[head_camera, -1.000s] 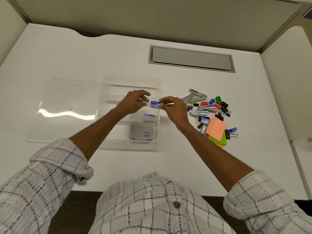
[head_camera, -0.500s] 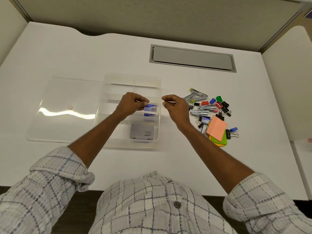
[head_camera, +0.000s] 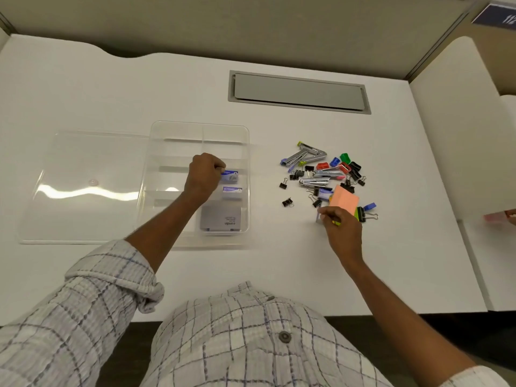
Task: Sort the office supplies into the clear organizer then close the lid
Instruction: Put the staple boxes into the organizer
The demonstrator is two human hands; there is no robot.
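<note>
The clear organizer (head_camera: 199, 124) stands on the white desk, its lid (head_camera: 92, 185) lying open to its left. My left hand (head_camera: 205, 174) is inside a right-hand compartment, pinching a small blue staple box (head_camera: 230, 176). A second blue staple box (head_camera: 232, 191) lies just nearer, and a grey box (head_camera: 220, 217) fills the nearest compartment. My right hand (head_camera: 342, 229) is at the near edge of the supply pile, its fingers curled round a small grey box (head_camera: 318, 218). The pile holds metal staplers (head_camera: 305, 156), black binder clips (head_camera: 287, 202) and a pink sticky-note pad (head_camera: 344, 201).
A grey cable hatch (head_camera: 298, 92) is set into the desk behind the pile. Partition walls close the back and right. At the right edge another person's hand (head_camera: 509, 213) holds something pink. The desk's front edge runs just above my shirt.
My right hand passed the blue staple box to my left, then moved right and nearer to the pile. My left hand carried the box down into the organizer compartment.
</note>
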